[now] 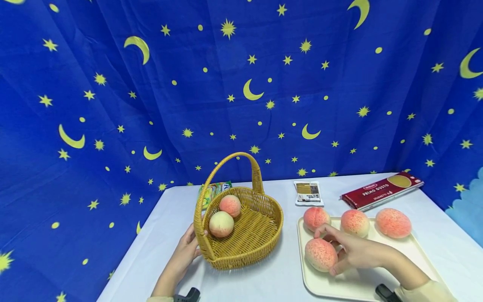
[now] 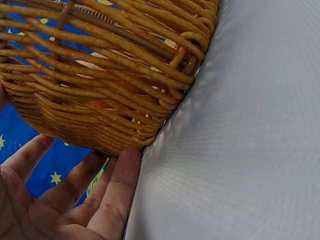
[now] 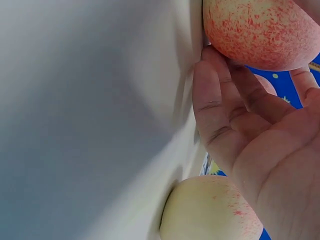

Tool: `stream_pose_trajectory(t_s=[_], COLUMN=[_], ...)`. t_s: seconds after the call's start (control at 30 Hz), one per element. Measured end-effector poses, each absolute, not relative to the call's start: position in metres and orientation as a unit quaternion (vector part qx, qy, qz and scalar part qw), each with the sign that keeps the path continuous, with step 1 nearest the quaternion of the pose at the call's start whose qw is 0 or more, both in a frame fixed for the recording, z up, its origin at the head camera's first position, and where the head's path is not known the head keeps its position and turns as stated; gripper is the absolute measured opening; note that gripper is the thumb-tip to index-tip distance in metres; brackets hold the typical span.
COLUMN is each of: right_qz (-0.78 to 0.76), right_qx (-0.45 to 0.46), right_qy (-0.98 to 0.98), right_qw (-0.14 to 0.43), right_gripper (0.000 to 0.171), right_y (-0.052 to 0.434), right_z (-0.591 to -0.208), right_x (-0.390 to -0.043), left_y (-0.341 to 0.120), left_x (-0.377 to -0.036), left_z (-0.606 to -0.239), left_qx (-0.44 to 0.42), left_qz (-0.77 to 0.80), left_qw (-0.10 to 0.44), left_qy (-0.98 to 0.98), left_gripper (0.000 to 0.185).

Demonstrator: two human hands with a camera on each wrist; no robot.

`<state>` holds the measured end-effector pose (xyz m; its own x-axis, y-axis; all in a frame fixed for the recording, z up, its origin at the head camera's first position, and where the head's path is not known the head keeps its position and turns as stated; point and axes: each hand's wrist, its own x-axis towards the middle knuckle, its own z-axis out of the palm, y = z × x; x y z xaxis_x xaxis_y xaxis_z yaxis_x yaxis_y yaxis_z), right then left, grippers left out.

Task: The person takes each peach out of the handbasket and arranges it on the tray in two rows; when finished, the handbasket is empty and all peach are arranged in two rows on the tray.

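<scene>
A golden-brown wicker basket [image 1: 260, 247] with a tall arched handle stands left of centre, holding two peaches, one pale [image 1: 221, 224] and one pinker [image 1: 230, 205]. My left hand [image 1: 185, 249] holds the basket's left side; in the left wrist view its fingertips [image 2: 127, 162] press against the lower woven wall. On the right, my right hand [image 1: 358, 251] grips a speckled pink peach [image 1: 320, 255] over the front left of a cream tray [image 1: 332, 290]. The right wrist view shows fingers [image 3: 207, 90] against that peach [image 3: 260, 32]; whether it touches the tray I cannot tell.
Three more peaches, left [image 1: 316, 217], middle [image 1: 354, 222] and right [image 1: 393, 223], line the tray's back. Behind lie a small white packet [image 1: 308, 193] and a red spaghetti pack [image 1: 381, 192]. A green-yellow packet [image 1: 216, 188] is partly hidden behind the basket. A blue curtain [image 1: 211, 109] hangs behind the white table.
</scene>
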<state>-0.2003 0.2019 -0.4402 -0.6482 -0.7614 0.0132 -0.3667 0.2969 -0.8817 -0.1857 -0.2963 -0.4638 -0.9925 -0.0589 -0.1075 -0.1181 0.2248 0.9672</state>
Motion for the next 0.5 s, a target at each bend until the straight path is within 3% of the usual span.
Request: stream_pose_trajectory(t_s=[0.5], right_qz=[-0.457], right_qx=[-0.364], right_qy=[0.784], right_qw=[0.212], right_gripper=[0.063], right_y=[0.205], right_z=[-0.429], right_x=[-0.205], left_y=[-0.295], left_x=[-0.186], left_z=[-0.464], left_qx=[-0.053], left_qz=[0.62], left_qw=[0.018], left_qy=[0.782], left_gripper=[0.073])
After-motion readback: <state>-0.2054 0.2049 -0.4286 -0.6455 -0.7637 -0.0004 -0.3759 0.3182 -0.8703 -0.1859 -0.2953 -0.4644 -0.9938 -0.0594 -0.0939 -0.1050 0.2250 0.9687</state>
